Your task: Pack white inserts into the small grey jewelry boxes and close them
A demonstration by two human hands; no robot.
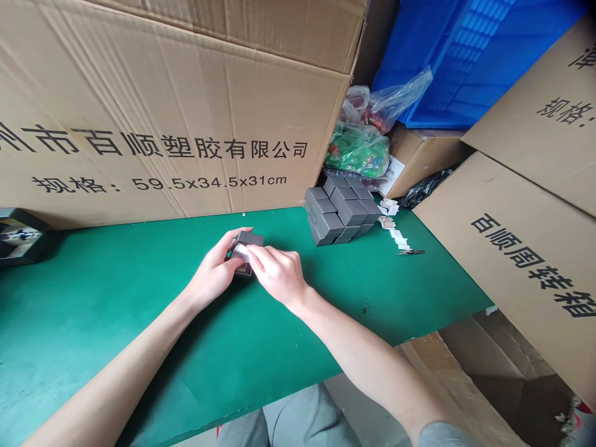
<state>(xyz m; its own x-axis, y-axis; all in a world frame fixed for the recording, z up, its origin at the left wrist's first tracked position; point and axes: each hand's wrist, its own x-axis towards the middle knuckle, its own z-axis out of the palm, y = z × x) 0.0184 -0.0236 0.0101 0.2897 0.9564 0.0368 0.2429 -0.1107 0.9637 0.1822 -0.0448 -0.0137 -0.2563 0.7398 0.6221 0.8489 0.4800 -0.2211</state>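
Note:
My left hand (215, 270) is closed around a small dark grey box (250, 238), just above the green tabletop. The box looks open, with its grey lid part on the far side and a dark part below. A thin whitish piece (241, 251) lies across the box's opening. My right hand (279, 273) pinches the edge of that piece, its fingers bent against the box. What lies inside the box is mostly hidden by my fingers. To the right stands a stack of similar grey boxes (350, 212), piled in several layers.
A large carton (186, 93) walls off the back of the green table (139, 372). Bagged green items (357, 149), a blue crate (447, 68) and another carton (526, 248) crowd the right. White scraps (398, 239) lie beside small scissors (411, 251). A black hexagonal container (28, 245) sits left.

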